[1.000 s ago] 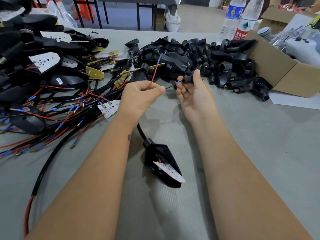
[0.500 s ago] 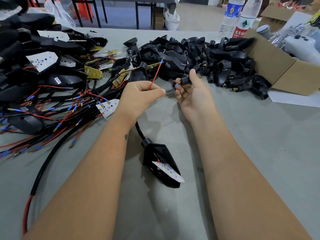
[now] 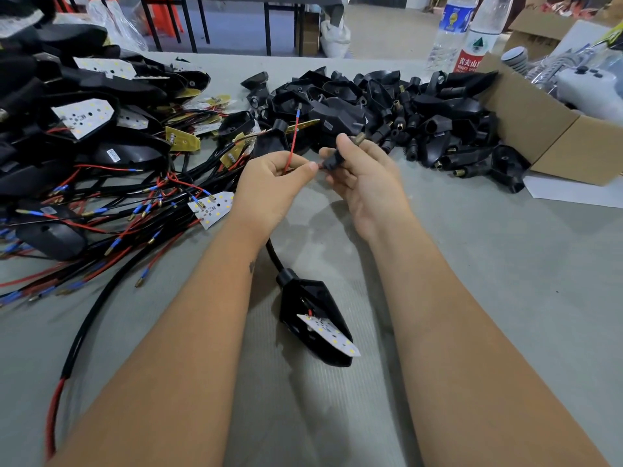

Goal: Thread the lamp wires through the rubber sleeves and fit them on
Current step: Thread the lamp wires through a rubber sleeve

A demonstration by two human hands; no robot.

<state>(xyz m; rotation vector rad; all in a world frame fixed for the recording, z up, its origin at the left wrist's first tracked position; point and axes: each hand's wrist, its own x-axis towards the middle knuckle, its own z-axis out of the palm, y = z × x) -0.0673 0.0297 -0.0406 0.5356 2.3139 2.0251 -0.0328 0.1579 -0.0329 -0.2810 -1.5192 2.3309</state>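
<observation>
left hand (image 3: 274,183): fingers closed on the wires, red wire (image 3: 292,139) stands free above | right hand (image 3: 362,173): fingers closed around the sleeve (image 3: 332,162), just right of left thumb | lamp (image 3: 317,326): on tabletop (image 3: 505,264) below the hands | risk: red wire stays outside, only one wire goes through; terminal may catch at the sleeve mouth

We see a matt grey, finely ribbed table covering (image 3: 488,298). The lamp housing (image 3: 313,318) is glossy black plastic, its LED board (image 3: 328,333) flat white. The rubber sleeves (image 3: 404,106) look dull black with brass-coloured metal ends. The red wire (image 3: 292,139) has smooth insulation. Toward the far right corner, the box (image 3: 546,129) is plain brown cardboard and the bottles (image 3: 472,32) are clear plastic.
</observation>
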